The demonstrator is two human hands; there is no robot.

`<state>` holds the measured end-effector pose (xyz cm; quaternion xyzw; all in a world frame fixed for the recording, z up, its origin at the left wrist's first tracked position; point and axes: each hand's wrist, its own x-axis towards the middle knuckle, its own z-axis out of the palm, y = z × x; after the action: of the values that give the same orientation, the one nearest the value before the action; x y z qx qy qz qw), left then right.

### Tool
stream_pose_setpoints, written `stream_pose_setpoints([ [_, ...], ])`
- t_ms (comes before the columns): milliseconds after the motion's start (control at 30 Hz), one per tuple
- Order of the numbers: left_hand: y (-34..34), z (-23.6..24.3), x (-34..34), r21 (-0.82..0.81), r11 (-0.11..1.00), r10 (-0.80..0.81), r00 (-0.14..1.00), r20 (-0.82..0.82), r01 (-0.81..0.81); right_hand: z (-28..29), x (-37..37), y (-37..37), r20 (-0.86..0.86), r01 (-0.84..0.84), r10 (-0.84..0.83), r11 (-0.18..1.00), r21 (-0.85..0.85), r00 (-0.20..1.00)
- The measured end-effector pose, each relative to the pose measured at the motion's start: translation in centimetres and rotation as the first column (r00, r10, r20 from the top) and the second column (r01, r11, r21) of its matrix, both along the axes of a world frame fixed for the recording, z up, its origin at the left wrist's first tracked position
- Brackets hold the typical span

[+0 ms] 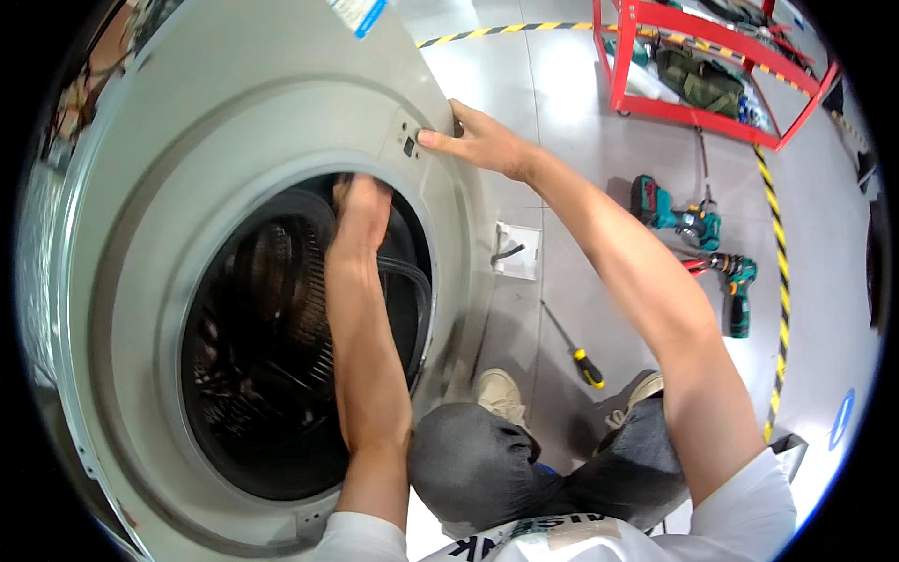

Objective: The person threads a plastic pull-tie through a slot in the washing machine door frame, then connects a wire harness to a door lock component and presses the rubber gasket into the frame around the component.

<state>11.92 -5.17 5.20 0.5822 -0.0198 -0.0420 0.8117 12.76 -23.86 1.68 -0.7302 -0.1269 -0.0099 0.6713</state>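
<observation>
A washing machine's pale front panel [140, 281] fills the left side, its round opening showing a dark metal drum [281, 309]. My left hand [363, 199] reaches through this opening near its upper rim. Its fingers are blurred and partly hidden in shadow, so what they touch does not show. A grey rubber door seal [412, 281] hangs loosely curved inside the opening, beside my left forearm. At the panel's right edge my right hand [482, 142] grips it, thumb on the front face by the door-latch slot [409, 146] and fingers wrapped behind the edge.
On the grey floor lie a yellow-black screwdriver [585, 365], a white plastic part [520, 251] and two teal power tools [660, 201], [740, 295]. A red cart [693, 117] stands at the upper right. Yellow-black tape [782, 281] marks the floor. My shoes are near the screwdriver.
</observation>
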Motion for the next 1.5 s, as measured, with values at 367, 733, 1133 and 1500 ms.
stream_pose_setpoints([
  [367, -0.8, 0.8, -0.7, 0.111, 0.968, 0.227, 0.974, -0.004, -0.225, -0.8, 0.6, 0.7, 0.058, 0.025, -0.025, 1.000, 0.010, 0.998],
  [733, 0.5, 0.0, -0.9, -0.179, 0.984, -0.011, 0.999, 0.048, 0.019, -1.4, 0.7, 0.5, 0.097, -0.016, 0.007, 0.995, 0.097, 0.995],
  [1133, 1.1, -0.1, 0.2, -0.030, 0.997, -0.064, 0.996, 0.065, 0.066, -1.2, 0.2, 0.4, 0.035, -0.033, 0.028, 0.988, 0.151, 0.999],
  [1500, -0.3, 0.6, -0.4, 0.124, 0.981, 0.139, 0.986, 0.089, -0.149, -1.7, 0.9, 1.2, 0.074, 0.026, -0.039, 0.985, 0.171, 0.997],
])
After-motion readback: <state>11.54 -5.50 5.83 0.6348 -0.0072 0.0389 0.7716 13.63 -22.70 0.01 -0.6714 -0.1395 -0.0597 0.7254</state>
